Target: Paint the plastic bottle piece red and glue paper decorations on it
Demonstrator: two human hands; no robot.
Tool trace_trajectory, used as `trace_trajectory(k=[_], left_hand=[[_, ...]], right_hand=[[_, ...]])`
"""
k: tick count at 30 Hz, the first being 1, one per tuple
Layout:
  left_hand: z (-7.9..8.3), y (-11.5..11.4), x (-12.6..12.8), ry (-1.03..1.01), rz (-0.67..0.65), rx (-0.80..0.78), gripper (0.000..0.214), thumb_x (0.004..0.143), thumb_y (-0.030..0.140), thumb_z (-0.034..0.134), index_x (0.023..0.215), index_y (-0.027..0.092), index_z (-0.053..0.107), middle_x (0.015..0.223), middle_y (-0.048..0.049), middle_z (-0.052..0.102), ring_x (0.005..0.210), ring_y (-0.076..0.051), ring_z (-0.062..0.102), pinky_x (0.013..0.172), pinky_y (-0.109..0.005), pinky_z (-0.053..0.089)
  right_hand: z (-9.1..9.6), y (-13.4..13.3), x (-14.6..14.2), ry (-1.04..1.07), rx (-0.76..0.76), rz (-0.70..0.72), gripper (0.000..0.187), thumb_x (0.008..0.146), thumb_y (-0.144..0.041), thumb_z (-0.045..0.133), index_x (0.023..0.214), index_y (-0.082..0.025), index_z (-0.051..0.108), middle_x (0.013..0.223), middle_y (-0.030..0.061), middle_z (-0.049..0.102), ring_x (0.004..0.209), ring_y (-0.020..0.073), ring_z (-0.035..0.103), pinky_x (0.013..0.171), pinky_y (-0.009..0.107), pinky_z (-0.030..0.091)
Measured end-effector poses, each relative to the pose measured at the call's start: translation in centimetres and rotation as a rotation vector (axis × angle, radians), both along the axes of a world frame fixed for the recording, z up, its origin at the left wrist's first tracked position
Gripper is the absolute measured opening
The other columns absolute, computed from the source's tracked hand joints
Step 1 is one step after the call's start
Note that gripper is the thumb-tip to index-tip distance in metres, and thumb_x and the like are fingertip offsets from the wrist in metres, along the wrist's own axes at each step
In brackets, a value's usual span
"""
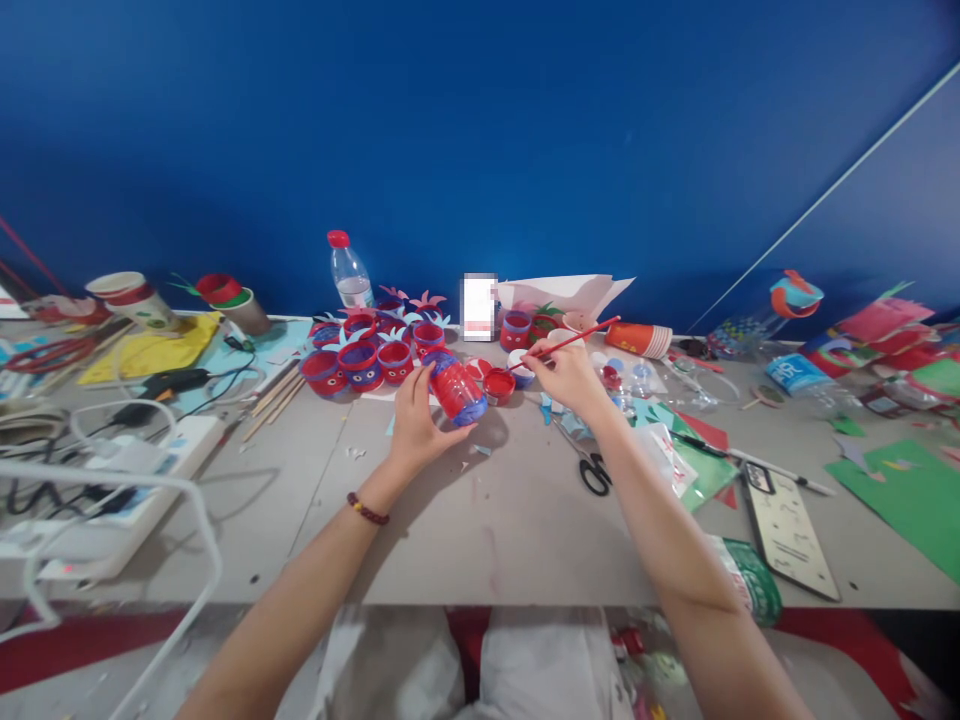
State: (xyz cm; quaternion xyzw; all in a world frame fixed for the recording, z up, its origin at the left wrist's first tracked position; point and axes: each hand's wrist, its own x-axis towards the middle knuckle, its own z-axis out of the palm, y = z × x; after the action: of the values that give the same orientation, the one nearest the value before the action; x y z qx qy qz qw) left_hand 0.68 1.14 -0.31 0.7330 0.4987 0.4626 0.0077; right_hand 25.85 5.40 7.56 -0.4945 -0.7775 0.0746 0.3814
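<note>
My left hand (417, 418) grips a cut plastic bottle piece (456, 388), painted red in the middle and blue at both ends, tilted above the table. In my right hand (562, 372) is a red paintbrush (577, 340), its tip down at a small pot of red paint (499, 386). Beside that pot stands another small paint pot (520, 366) with a white top, partly behind my fingers. Left of the bottle piece are several red and blue painted cups (360, 368) with googly eyes and paper leaves.
A power strip (150, 480) with cables lies at the left, near wooden sticks (274, 400). A water bottle (349, 272) stands behind the painted cups. Black-handled scissors (595, 474), a phone (791, 535) and green paper (907, 490) lie to the right. Stacked paper cups (637, 338) rest behind.
</note>
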Motion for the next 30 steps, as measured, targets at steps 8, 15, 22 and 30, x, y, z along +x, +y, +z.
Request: trace_trajectory(k=[8,15,22,30], left_hand=[[-0.2,0.1,0.0,0.011,-0.02,0.006,0.104,0.059,0.048,0.085,0.144,0.021,0.03,0.137,-0.0182,0.044,0.129,-0.037,0.046,0.107,-0.056,0.041],[-0.2,0.0,0.0,0.003,-0.03,-0.012,0.104,0.06,0.049,0.084,0.144,0.022,0.03,0.138,-0.0184,0.043,0.131,-0.038,0.044,0.108,-0.056,0.04],[-0.1,-0.1,0.0,0.022,-0.034,-0.015,0.104,0.061,0.051,0.084,0.145,0.022,0.029,0.137,-0.0194,0.044,0.129,-0.038,0.047,0.107,-0.058,0.041],[-0.1,-0.1,0.1,0.027,-0.045,-0.047,0.104,0.061,0.05,0.084,0.145,0.022,0.029,0.139,-0.0192,0.044,0.131,-0.038,0.046,0.109,-0.058,0.039]], right_hand=[[-1.3,0.7,-0.3,0.004,-0.041,0.028,0.016,0.088,-0.022,0.056,0.078,-0.02,0.069,0.082,0.0059,0.075,0.078,0.0236,0.068,0.08,0.035,0.05],[-1.5,0.4,-0.8,-0.006,-0.028,0.034,0.018,0.09,-0.025,0.054,0.083,-0.02,0.07,0.082,0.0063,0.075,0.076,0.023,0.068,0.079,0.035,0.052],[-1.8,0.3,-1.3,-0.026,-0.007,0.015,0.017,0.089,-0.025,0.055,0.083,-0.018,0.069,0.079,0.007,0.075,0.075,0.022,0.069,0.076,0.032,0.05],[-2.3,0.3,-1.7,0.009,-0.022,0.041,0.016,0.088,-0.022,0.053,0.081,-0.019,0.067,0.079,0.0059,0.074,0.077,0.022,0.069,0.075,0.032,0.05]])
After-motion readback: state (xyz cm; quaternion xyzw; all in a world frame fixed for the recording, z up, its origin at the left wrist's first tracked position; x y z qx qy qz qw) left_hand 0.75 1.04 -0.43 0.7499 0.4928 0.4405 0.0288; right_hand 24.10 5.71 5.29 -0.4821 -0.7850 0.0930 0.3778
